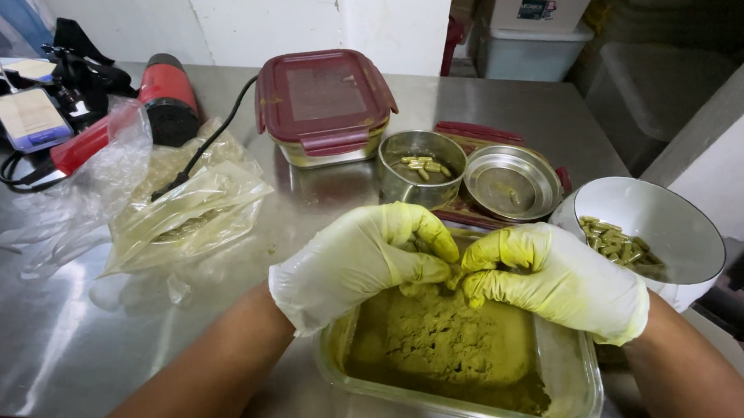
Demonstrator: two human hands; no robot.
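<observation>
My left hand (360,260) and my right hand (555,278), both in thin gloves stained yellow-green, meet fingertip to fingertip over a clear glass dish (582,385) of olive-green powder (446,336). The fingers pinch something small between them; it is hidden, so I cannot tell what it is. A white bowl (651,211) of green capsules (618,244) stands just right of my right hand. Behind my hands a small steel cup (395,184) holds a few capsules, beside a steel lid (513,182).
A glass box with a dark red lid (323,101) sits at the back of the steel table (49,335). Crumpled plastic bags (184,209) lie to the left, near a red and black tool (166,99), a black cord and a small scale (29,115).
</observation>
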